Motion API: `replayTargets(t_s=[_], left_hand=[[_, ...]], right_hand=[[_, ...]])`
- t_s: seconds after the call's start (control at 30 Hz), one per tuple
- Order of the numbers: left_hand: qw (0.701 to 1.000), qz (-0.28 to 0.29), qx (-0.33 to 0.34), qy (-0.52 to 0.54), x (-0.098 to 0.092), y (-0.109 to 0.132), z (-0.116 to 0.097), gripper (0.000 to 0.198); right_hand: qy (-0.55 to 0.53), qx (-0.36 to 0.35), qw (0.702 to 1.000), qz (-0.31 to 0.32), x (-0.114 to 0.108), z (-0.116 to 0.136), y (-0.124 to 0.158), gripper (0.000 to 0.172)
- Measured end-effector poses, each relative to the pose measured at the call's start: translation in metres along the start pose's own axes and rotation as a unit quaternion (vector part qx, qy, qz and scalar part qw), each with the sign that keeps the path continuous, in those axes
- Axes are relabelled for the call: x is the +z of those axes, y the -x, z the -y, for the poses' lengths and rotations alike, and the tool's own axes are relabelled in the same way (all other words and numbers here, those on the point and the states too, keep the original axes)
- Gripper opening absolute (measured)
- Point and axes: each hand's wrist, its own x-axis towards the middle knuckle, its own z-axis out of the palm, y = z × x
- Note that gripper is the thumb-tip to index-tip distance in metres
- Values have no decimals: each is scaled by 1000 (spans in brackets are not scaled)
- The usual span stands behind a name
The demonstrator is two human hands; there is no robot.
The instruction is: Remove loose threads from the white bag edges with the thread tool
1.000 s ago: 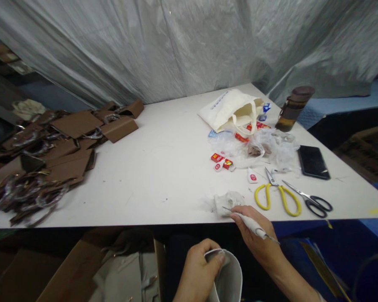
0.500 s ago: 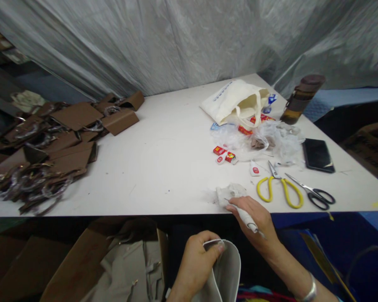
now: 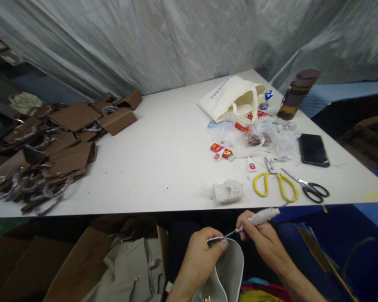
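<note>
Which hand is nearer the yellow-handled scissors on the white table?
Right. The right hand, gripping a white-wrapped pointed tool, sits just below the yellow-handled scissors, under the table edge; the left hand, pinching a white leather piece, is farther left.

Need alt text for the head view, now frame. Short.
Below the near edge of a white table, the left hand pinches the rim of a pale grey leather piece while the right hand holds a white-wrapped thin tool to it. Yellow-handled scissors and black-handled scissors lie on the table.
</note>
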Motion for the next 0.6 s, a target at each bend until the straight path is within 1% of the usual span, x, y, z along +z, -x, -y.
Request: replayTargets(t_s=[0.2,0.4,0.5,0.53,0.6], left_hand=[[1000,-2,-5,-5,3,2,-3,11],[1000,-7,-5,9,7,3,-5,9],[999,-13,6,28,8,-1,4,8],[999,-7,12,37,9,-3,10,8],[998,24,33,50,9,-10,25,10]], right_hand=[[2,7,1000,9,-2,0,2,46],[48,3,998,32,-3,5,3,51],[70,1,997,38,-6,5,5,56],[80,2,996,41,-7,4,6,59],[111,4,993,51,-10,0,8,64]])
